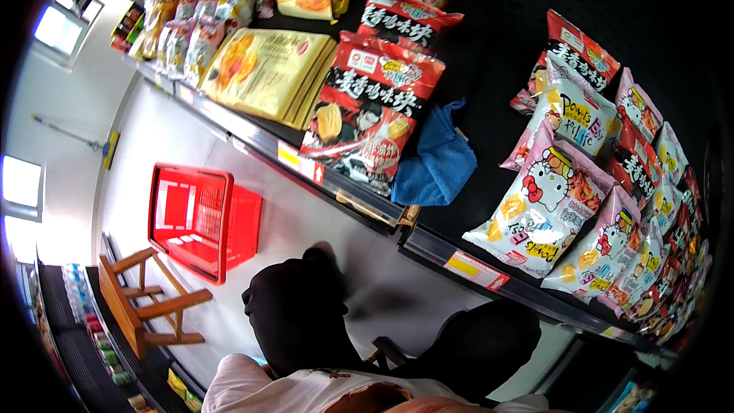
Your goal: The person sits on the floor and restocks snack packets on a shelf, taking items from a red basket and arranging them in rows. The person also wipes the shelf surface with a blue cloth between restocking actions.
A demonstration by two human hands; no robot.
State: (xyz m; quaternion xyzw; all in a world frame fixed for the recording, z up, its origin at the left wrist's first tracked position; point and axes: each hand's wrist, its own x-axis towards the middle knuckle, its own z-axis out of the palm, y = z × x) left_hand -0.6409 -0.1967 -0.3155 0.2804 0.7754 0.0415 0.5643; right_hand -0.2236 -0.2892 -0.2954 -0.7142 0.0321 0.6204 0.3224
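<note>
Neither of my hands shows; only my white shirt [298, 391] and my dark-trousered legs [294, 313] come in at the lower edge. In front of me, a crumpled blue cloth [437, 160] lies on the black shelf and hangs over its front edge. Just left of the cloth stands a row of red and black snack bags [375, 115]. To its right, white and pink snack bags with a cartoon cat [539, 203] lean one against another, with red bags [581, 50] among and behind them.
Yellow snack packs [264, 73] and smaller bags [205, 42] fill the shelf's far left. Below the shelf edge, a red shopping basket [191, 222] rests on the grey floor beside a wooden stool [145, 302] lying tipped over. Another stocked shelf [69, 352] stands at lower left.
</note>
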